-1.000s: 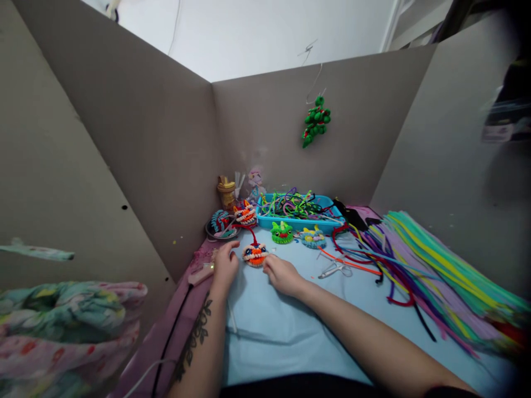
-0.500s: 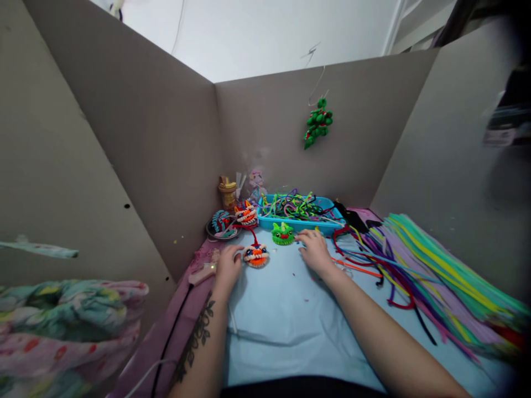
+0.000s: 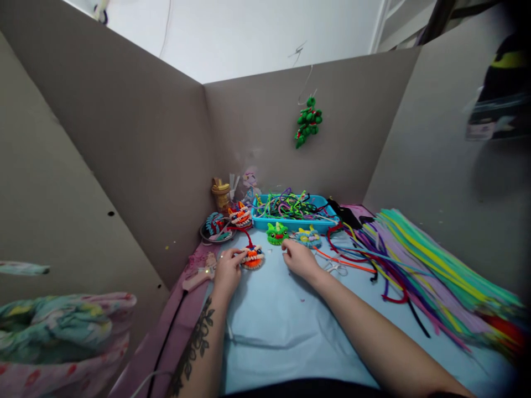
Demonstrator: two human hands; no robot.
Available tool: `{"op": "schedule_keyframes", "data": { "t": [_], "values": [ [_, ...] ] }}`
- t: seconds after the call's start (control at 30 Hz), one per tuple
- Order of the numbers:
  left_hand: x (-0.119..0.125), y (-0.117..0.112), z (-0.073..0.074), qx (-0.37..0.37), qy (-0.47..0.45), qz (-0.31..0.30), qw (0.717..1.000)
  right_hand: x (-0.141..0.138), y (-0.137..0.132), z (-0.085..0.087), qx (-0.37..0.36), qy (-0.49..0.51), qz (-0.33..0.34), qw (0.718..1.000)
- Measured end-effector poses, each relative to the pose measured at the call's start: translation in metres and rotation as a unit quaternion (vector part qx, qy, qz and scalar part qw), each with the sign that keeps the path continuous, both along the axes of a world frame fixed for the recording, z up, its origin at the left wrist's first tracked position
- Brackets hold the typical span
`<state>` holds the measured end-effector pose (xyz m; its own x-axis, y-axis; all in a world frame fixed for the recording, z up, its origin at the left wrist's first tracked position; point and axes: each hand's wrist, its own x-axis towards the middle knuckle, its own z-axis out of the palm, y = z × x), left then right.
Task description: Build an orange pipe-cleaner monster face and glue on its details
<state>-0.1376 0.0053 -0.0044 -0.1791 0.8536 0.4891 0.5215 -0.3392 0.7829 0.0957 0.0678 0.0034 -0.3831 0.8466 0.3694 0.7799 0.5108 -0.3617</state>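
My left hand (image 3: pixel 227 270) rests on the light blue mat (image 3: pixel 274 326), its fingers curled on the left side of an orange pipe-cleaner monster face (image 3: pixel 253 257). To the right of that face my right hand (image 3: pixel 299 258) lies on the mat with the fingers bent; whether it holds anything is hidden. Just beyond it sit a green monster face (image 3: pixel 276 233) and a blue-and-yellow one (image 3: pixel 307 237). Scissors (image 3: pixel 335 268) lie to the right of my right hand.
A blue tray (image 3: pixel 295 221) of tangled pipe cleaners stands at the back. A wide fan of coloured pipe cleaners (image 3: pixel 431 265) covers the right side. Grey cardboard walls (image 3: pixel 136 155) enclose the work area; a green figure (image 3: pixel 307 121) hangs on the back wall. Folded cloth (image 3: pixel 62 331) lies left.
My right hand went out to the blue-and-yellow face and has come back toward the orange one. My left hand has stayed by the orange face.
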Motion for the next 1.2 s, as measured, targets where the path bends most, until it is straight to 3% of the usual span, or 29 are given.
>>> {"op": "schedule_keyframes", "data": {
  "t": [0.13,0.23,0.33,0.47,0.6,0.87,1.07,1.2],
  "values": [
    [0.002,-0.001,0.003,-0.016,-0.057,-0.012,0.998,-0.003,-0.001,-0.005,-0.026,-0.009,0.037,0.999],
    [0.003,-0.002,0.004,-0.011,-0.034,-0.011,0.999,-0.003,-0.001,-0.007,-0.019,0.006,0.046,0.999],
    [0.003,-0.003,0.005,0.003,0.085,0.004,0.996,-0.004,-0.002,-0.007,0.000,0.058,0.040,0.997],
    [0.004,-0.005,0.004,0.010,0.270,0.030,0.962,-0.011,-0.006,-0.006,-0.020,0.060,0.044,0.997],
    [0.004,-0.005,0.003,0.009,0.330,0.038,0.943,-0.029,-0.014,-0.003,-0.001,0.061,0.112,0.992],
    [0.006,-0.010,0.009,-0.012,0.354,0.052,0.934,-0.055,-0.022,-0.007,0.026,0.013,0.155,0.987],
    [0.007,-0.011,0.010,-0.015,0.385,0.073,0.920,-0.050,-0.018,-0.008,0.013,0.044,0.171,0.984],
    [0.001,-0.008,0.008,0.009,0.328,0.108,0.939,-0.042,-0.025,-0.009,-0.018,0.059,0.151,0.987]
  ]
}}
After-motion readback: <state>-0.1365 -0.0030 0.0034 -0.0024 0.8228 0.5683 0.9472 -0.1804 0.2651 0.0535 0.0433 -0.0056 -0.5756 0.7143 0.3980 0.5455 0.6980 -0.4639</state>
